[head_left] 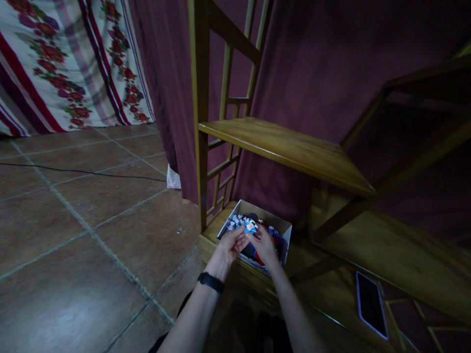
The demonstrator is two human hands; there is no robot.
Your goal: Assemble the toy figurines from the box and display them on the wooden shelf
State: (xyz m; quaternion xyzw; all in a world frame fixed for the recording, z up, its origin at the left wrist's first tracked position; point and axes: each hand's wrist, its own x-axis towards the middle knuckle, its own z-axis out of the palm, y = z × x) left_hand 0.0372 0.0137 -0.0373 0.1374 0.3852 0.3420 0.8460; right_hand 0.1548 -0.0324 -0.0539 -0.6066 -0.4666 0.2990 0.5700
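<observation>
Both hands meet above a white cardboard box (286, 247) on the low wooden shelf. Between their fingertips is a small blue and white figurine (250, 226). My left hand (235, 242), with a black band on its wrist, has its fingers closed at the figurine's lower left. From the right, my right hand (265, 245) grips the same piece, thumb towards the left hand. Several small white and blue figures (235, 221) lie in the box behind the hands, along with red and dark pieces partly hidden by the right hand.
A wooden shelf board (287, 149) juts out above and behind the box, beside an upright post (200, 162). To the right lies a phone (371, 304) on the low wood. Dark curtains (165, 73) hang behind; a black cable (84, 171) crosses the tiled floor (121, 225).
</observation>
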